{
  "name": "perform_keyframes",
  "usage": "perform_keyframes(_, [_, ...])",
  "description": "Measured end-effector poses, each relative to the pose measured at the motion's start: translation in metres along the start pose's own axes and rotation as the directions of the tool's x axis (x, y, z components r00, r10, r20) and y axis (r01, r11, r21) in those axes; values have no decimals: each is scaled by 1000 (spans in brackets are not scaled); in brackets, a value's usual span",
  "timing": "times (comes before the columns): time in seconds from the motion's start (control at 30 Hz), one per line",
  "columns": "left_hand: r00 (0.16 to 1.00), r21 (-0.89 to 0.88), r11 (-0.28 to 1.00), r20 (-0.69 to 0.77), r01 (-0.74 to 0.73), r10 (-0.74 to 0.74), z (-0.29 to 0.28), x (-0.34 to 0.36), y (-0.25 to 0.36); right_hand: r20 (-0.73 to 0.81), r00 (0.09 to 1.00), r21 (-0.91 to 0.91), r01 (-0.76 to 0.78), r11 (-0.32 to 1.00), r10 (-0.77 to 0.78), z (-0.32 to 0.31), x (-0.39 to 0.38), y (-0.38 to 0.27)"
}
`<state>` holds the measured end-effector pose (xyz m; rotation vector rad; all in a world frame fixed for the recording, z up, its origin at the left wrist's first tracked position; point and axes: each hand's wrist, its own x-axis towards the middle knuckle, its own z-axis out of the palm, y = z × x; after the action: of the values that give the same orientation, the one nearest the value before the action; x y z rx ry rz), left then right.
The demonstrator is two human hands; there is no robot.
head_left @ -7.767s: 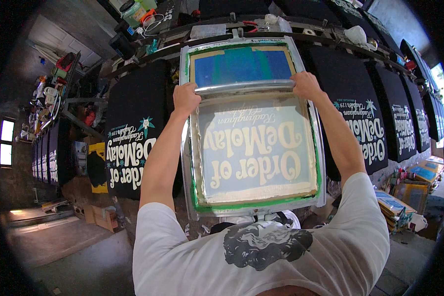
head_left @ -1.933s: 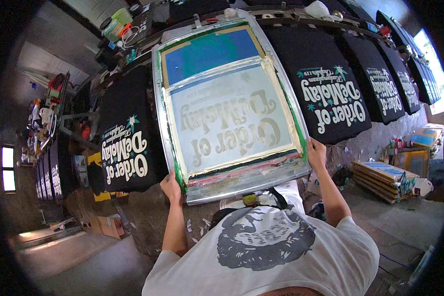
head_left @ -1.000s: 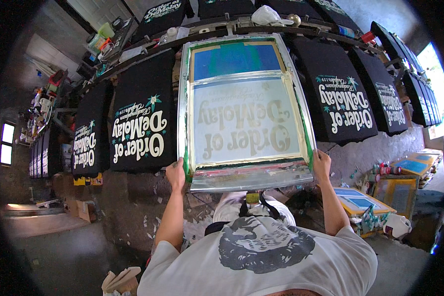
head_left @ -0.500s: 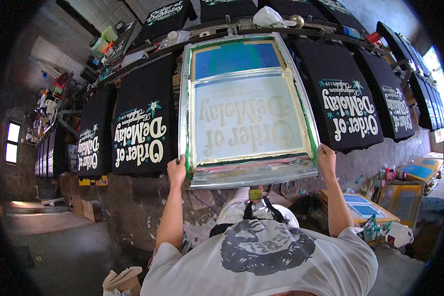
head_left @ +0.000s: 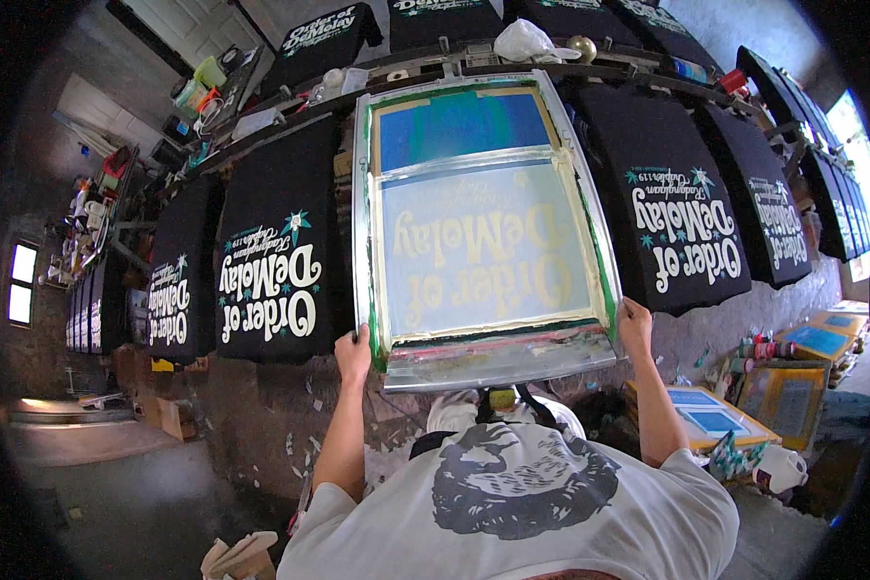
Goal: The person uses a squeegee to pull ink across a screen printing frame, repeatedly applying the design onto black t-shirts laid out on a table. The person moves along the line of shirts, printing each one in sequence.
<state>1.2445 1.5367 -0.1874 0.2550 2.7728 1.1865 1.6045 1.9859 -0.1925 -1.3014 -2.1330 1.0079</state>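
Note:
A screen-printing frame (head_left: 597, 232) with a metal rim lies between my hands, its far end at the rail. Its pale mesh (head_left: 483, 242) carries yellowish lettering seen upside down, with a blue and green band at the far end. My left hand (head_left: 354, 356) grips the near left corner, thumb on top. At the near right corner, my right hand (head_left: 634, 327) is closed round the rim. Whatever lies directly under the frame is hidden by it. Black shirts with white and green prints flank it, one on the left (head_left: 271, 164) and one on the right (head_left: 648, 126).
Beyond the frame runs a rail (head_left: 406, 72) bearing a white plastic bag (head_left: 532, 41) and small items. More black shirts (head_left: 324, 39) lie past it. At lower right, other screens (head_left: 710, 416) rest beside a white jug (head_left: 779, 468). A cardboard box (head_left: 240, 556) is at lower left.
The frame's near edge has come down and slightly toward me, both hands moving with it. The lettering on the mesh has turned from greyish to yellowish.

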Motion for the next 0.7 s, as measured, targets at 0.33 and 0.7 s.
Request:
perform_keyframes(0.33, [959, -487, 862, -283, -137, -8, -6, -34, 18, -11, 967, -209, 246, 946, -254, -17, -8, -33])
perform_keyframes(0.7, [580, 213, 542, 223, -813, 783, -27, -80, 56, 434, 588, -276, 808, 521, -682, -23, -60, -92])
